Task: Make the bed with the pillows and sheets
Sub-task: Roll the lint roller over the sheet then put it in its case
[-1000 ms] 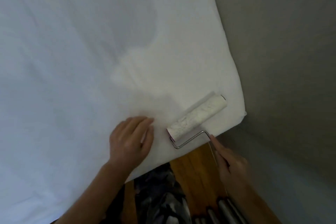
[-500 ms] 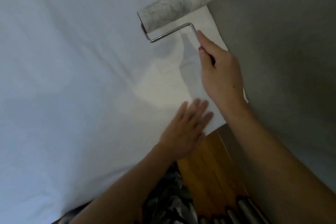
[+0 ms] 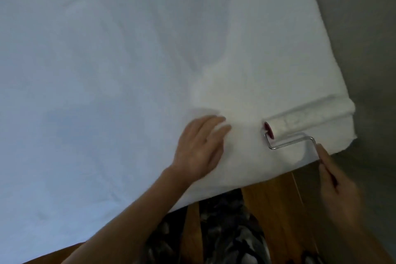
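Note:
A white sheet [image 3: 120, 83] covers the bed and fills most of the view, smooth with faint creases. My left hand [image 3: 199, 148] presses flat on the sheet near the bed's front edge, fingers straight. A white lint roller [image 3: 308, 118] with a dark red end cap and a bent wire handle lies across the sheet at the bed's right corner. My right hand [image 3: 336, 182] grips the roller's handle just off the bed's front edge. No pillows are in view.
A grey wall [image 3: 364, 38] runs close along the bed's right side. Wooden floor [image 3: 276, 210] shows below the bed's front edge, with patterned dark clothing [image 3: 222, 231] on my legs beside it.
The roller went from far up along the right edge back down to the front right corner. My right hand pulled back with it; my left hand slid left along the sheet.

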Demonstrator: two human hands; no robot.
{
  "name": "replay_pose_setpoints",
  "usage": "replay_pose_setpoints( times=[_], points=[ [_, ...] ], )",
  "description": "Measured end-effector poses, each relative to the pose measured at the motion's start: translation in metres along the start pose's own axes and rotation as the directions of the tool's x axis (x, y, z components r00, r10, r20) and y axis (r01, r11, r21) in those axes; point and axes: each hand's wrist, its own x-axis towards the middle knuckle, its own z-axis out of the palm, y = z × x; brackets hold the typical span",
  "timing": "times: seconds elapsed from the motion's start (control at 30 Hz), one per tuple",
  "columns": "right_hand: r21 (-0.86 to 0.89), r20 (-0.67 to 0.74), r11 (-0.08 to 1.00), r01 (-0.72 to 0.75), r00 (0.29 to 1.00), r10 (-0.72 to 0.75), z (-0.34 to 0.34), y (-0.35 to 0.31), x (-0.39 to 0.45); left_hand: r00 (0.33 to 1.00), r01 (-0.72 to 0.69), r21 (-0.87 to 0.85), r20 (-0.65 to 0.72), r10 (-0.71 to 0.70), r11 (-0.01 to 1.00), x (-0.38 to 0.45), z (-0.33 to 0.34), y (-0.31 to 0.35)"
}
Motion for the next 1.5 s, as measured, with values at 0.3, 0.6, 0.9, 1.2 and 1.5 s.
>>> replay_pose_setpoints(
  times=[0.3,0.6,0.9,1.2,1.5],
  points=[
    [0.153,-0.175,0.986,0.062,0.984,-0.034,0.042,-0.112,-0.004,0.923,0.314,0.427,0.07,-0.378,0.848,-0.04,-0.06,-0.12],
    [0.19,-0.025,0.914,0.36,0.932,-0.362,0.15,-0.308,0.067,0.923,-0.015,0.296,0.371,-0.1,0.955,-0.123,-0.021,-0.041],
    [-0.065,0.277,0.881,0.469,0.857,-0.435,0.221,-0.364,0.029,0.894,-0.232,0.051,0.404,0.193,0.971,-0.159,-0.009,-0.018],
    [-0.156,0.297,0.888,0.433,0.878,-0.376,0.154,-0.205,-0.047,0.904,0.394,0.01,-0.183,-0.385,0.919,-0.192,-0.104,-0.086],
    [-0.044,0.274,0.857,0.514,0.831,-0.484,0.15,-0.221,-0.08,0.682,0.731,0.261,-0.253,-0.686,0.63,-0.246,-0.142,-0.167]
  ],
)
